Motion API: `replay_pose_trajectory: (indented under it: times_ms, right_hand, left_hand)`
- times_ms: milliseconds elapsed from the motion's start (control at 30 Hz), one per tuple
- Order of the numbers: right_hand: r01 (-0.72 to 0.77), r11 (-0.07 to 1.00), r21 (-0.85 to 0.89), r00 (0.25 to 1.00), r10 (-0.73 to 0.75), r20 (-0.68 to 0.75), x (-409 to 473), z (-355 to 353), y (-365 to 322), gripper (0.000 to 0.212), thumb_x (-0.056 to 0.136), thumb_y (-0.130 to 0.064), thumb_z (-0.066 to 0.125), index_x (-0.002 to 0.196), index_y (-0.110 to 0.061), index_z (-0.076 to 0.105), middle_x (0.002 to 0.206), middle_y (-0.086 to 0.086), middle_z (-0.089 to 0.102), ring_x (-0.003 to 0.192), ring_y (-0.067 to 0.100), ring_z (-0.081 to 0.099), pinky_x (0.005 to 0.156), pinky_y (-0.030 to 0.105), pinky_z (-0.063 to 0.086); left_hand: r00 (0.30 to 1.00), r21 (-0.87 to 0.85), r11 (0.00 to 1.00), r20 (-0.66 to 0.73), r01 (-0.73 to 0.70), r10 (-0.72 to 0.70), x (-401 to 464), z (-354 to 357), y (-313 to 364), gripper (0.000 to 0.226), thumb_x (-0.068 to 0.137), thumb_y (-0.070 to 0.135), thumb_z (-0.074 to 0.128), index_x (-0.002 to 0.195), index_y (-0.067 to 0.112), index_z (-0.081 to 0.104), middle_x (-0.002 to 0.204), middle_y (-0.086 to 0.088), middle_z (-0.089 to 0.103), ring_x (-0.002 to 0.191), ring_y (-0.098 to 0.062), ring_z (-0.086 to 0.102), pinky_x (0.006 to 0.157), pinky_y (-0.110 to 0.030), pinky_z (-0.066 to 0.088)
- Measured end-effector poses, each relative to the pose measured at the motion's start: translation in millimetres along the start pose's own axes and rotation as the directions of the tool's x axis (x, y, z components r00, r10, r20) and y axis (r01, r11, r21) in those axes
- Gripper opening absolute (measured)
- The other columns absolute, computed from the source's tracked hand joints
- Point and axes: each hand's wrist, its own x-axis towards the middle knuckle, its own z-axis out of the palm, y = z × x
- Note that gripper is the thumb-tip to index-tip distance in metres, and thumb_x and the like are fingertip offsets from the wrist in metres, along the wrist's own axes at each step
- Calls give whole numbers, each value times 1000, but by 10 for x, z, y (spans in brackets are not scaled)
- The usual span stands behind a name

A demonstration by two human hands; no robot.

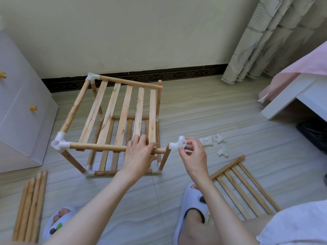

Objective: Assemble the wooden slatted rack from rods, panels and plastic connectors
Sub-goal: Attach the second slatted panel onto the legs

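Two tiers up on the floor | your left hand [139,149] grips the front top rod [99,146] of the rack [113,121] | your right hand [192,152] pinches a white corner connector [177,144] at the rod's free end | square socket to rod and post beneath, then press straight on while bracing

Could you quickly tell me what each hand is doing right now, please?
Left hand: grips the front rod of the rack.
Right hand: pinches a white connector at the rod's end.
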Motion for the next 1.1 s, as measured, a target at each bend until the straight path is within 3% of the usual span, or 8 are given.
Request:
replay_pose_trajectory:
  times_ms: [167,300,367,533,800,900,1100]
  right_hand:
    - [-1,999,33,999,-1,53,74,60,-40,9,89,-15,59,98,-16,57,109,-7,55,92,-2,56,67,4,44]
    - [-4,1000,-13,999,4,31,102,65,-8,6,90,-17,58,95,-19,55,110,-7,55,93,3,57,65,7,45]
    - [-3,1000,-16,999,4,46,93,68,2,8,89,-14,59,95,-18,55,111,-6,55,95,6,58,66,8,46]
    - [-6,999,45,998,3,67,44,98,-46,7,90,-16,59,97,-16,58,110,-5,58,92,-2,56,66,4,44]
    - [-30,996,88,997,24,70,63,76,-58,11,87,-9,62,96,-13,60,111,0,61,90,0,60,70,5,45]
    - [-36,991,128,997,27,65,52,76,-65,13,86,-9,64,91,-20,58,110,0,63,89,1,61,71,7,47]
    - [68,995,68,993,-74,95,97,127,-117,12,85,-6,65,89,-16,60,108,-4,61,85,-6,60,72,5,45]
  left_hand:
    - [999,29,999,34,23,-24,77,24,-9,26,94,29,53,119,26,57,113,2,45,105,-18,40,84,-31,31]
    - [995,18,1000,-96,15,-13,24,82,-26,27,71,12,79,93,18,65,87,0,57,78,-21,52,66,-33,35]
    - [988,-8,1000,-157,1,-2,15,85,-48,27,67,9,81,87,16,64,82,0,57,72,-21,53,64,-34,38]
    - [980,-79,997,-195,13,-28,27,9,-56,20,76,8,73,93,14,64,87,-1,56,80,-22,53,73,-33,32]
    - [980,-135,990,-187,44,-69,62,-8,-45,18,81,10,69,98,13,65,90,-1,55,85,-21,51,78,-31,30]
    - [981,-150,988,-178,45,-72,74,-11,-45,19,81,9,69,99,13,65,91,-2,55,86,-21,51,79,-31,30]
    - [987,-178,983,-149,35,-62,65,5,-52,19,81,7,69,99,11,65,91,-3,55,86,-23,52,79,-31,30]
